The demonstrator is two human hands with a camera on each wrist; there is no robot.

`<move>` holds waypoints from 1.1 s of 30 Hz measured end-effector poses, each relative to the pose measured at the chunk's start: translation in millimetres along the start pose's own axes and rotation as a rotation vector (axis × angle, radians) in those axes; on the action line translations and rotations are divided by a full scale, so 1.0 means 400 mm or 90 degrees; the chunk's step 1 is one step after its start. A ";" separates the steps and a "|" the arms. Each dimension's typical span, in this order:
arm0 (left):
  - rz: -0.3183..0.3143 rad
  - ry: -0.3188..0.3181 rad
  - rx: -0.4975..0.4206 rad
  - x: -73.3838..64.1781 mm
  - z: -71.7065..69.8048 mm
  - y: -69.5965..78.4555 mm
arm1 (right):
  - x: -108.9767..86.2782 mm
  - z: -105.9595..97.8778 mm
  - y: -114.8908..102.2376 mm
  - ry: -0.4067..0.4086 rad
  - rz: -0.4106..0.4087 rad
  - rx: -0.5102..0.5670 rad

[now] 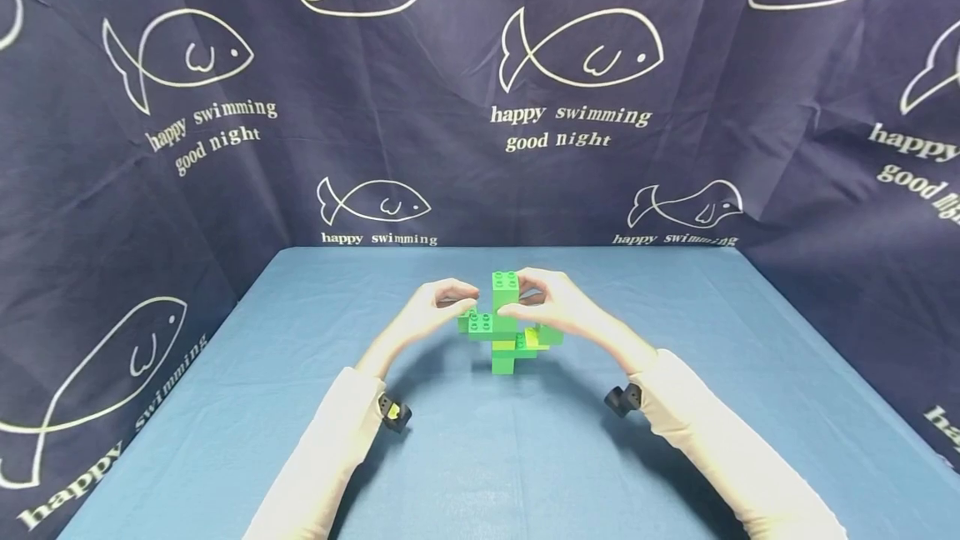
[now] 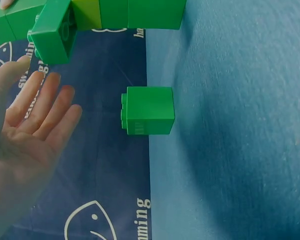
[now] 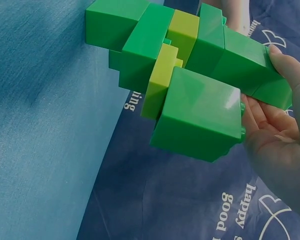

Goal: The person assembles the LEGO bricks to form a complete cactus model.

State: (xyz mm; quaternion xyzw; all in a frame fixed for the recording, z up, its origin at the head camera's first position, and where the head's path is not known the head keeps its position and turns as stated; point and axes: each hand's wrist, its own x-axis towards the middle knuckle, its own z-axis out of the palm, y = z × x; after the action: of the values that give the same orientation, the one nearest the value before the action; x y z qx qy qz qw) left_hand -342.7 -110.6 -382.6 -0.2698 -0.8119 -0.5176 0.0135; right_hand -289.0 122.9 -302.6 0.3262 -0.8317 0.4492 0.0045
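Note:
A model of green and yellow-green toy building bricks (image 1: 505,304) stands upright on the blue cloth, a tall column with side branches. My right hand (image 1: 557,300) grips its upper column, thumb on the near side and fingers behind, as the right wrist view shows. Beside the left branch (image 2: 54,32), my left hand (image 2: 32,125) is held with fingers spread loosely and nothing in them. A single green brick (image 2: 149,111) stands apart from the model, studs up. On the right side, a green brick (image 3: 197,112) juts out next to a thin yellow-green brick (image 3: 160,82).
The table is covered with plain blue cloth (image 1: 480,457). A dark blue curtain (image 1: 465,148) with white fish drawings and lettering hangs behind and at both sides. Small black wrist cameras (image 1: 395,412) sit under both sleeves.

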 end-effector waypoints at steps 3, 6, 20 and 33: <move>0.002 0.018 0.007 0.007 -0.001 -0.008 | 0.001 0.000 0.002 0.003 0.003 -0.004; -0.003 0.033 0.011 0.010 0.000 -0.018 | 0.008 0.005 0.033 0.008 0.002 -0.005; -0.033 0.053 0.034 0.017 0.007 -0.077 | 0.020 0.017 0.110 0.022 -0.024 -0.011; -0.104 0.022 0.056 0.037 0.008 -0.110 | 0.017 0.018 0.101 0.016 -0.018 -0.004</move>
State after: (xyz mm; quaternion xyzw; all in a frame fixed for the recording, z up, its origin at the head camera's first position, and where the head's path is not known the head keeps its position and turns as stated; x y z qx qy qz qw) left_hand -374.5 -115.4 -416.4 -0.1927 -0.8527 -0.4856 -0.0029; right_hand -314.4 129.5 -335.1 0.3326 -0.8284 0.4502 0.0222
